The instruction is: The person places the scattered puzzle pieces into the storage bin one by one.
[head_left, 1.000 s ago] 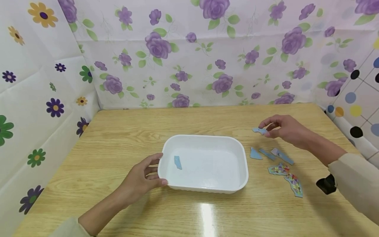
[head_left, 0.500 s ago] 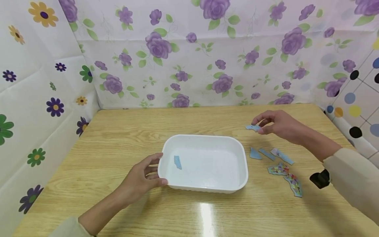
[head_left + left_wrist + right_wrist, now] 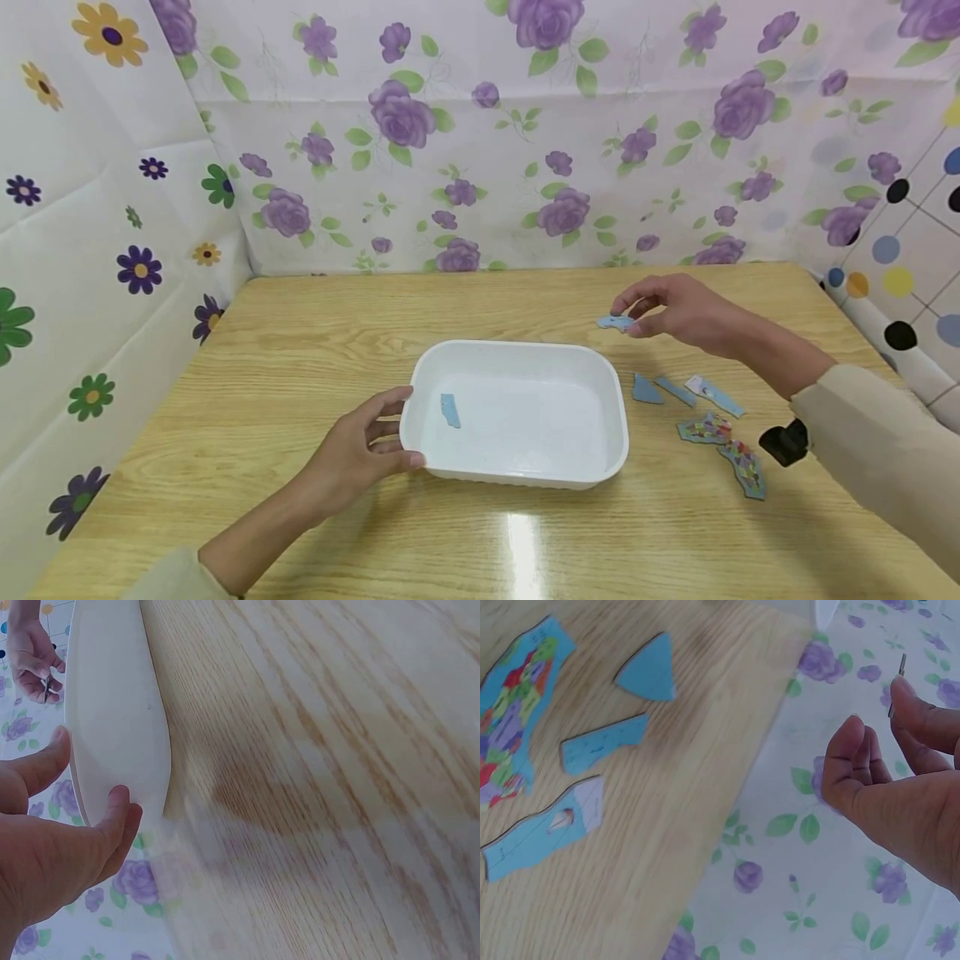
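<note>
A flat light-blue puzzle piece [image 3: 610,322] is pinched between the thumb and fingers of my right hand [image 3: 678,310], above the table behind the tray's right end. In the right wrist view the held piece [image 3: 902,666] shows only as a thin edge. My left hand [image 3: 351,454] grips the left end of a white plastic tray [image 3: 517,479], thumb at the front corner and fingers along the side. Inside the tray, toward the left, lies one small blue puzzle piece [image 3: 450,411]. The left wrist view shows the fingertips [image 3: 118,796] against the tray's outer wall [image 3: 120,712].
Right of the tray lie several puzzle pieces: a blue triangular piece [image 3: 647,389], a narrow blue piece [image 3: 676,391], a longer piece with a boat picture [image 3: 544,829], and two colourful map pieces [image 3: 705,428]. Flower-patterned sheets [image 3: 480,167] rise behind the wooden table [image 3: 322,333].
My right hand has moved left with the blue puzzle piece, from above the loose pieces toward the tray's back right corner. The left hand and tray have stayed in place.
</note>
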### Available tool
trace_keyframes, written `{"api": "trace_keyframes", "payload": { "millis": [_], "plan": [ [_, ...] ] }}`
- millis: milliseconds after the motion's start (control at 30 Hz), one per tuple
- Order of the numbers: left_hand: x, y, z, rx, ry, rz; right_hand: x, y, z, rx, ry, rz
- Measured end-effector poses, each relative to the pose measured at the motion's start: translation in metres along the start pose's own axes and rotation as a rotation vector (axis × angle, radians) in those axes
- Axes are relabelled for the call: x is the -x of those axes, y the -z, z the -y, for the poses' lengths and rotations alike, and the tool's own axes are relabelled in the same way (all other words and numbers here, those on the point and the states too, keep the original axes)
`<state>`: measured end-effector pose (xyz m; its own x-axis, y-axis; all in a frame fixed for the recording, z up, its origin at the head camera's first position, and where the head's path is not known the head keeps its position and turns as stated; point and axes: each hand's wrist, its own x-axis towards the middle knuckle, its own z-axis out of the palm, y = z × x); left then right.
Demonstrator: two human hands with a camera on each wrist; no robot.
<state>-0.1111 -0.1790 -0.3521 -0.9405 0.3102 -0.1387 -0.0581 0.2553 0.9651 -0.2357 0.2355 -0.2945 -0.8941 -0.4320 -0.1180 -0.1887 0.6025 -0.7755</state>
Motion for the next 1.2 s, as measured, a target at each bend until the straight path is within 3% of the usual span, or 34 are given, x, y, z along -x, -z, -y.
{"api": "trace_keyframes", "payload": {
  "millis": [533,767,1200],
  "plan": [
    [0.001,0.001,-0.002,0.006,-0.010,0.009,-0.012,-0.017,0.018,-0.045,0.047,0.052],
    [0.001,0.001,-0.001,0.014,0.007,0.005,-0.017,-0.024,0.031,-0.016,0.082,0.066],
    [0.001,0.001,-0.002,0.013,-0.011,0.015,-0.040,-0.046,0.052,-0.047,0.138,0.148]
  ]
}}
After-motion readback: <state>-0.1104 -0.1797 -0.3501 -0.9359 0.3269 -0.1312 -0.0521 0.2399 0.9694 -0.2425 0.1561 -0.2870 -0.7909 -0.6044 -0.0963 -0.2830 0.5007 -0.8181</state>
